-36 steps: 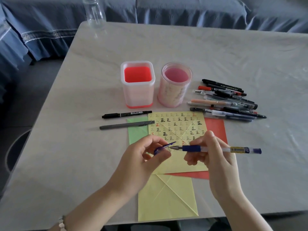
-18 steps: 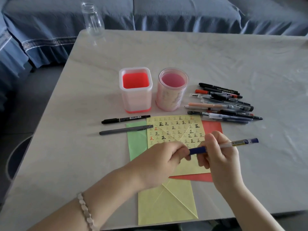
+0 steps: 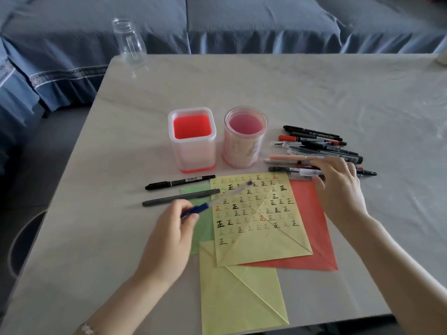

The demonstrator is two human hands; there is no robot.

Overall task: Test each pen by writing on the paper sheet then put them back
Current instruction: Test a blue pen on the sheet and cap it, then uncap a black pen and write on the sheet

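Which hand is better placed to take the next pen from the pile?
The right hand: it is at the pen pile with fingers extended, while the left hand is across the sheet, gripping the blue pen.

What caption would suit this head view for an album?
Left hand holds a blue pen by the marked yellow sheet; right hand is over the pen pile.

Pen pile (image 3: pixel 321 147) right of round holder (image 3: pixel 244 146)

yellow sheet (image 3: pixel 261 228), red sheet (image 3: pixel 314 228), blue pen (image 3: pixel 197 209), grey table (image 3: pixel 314 93)
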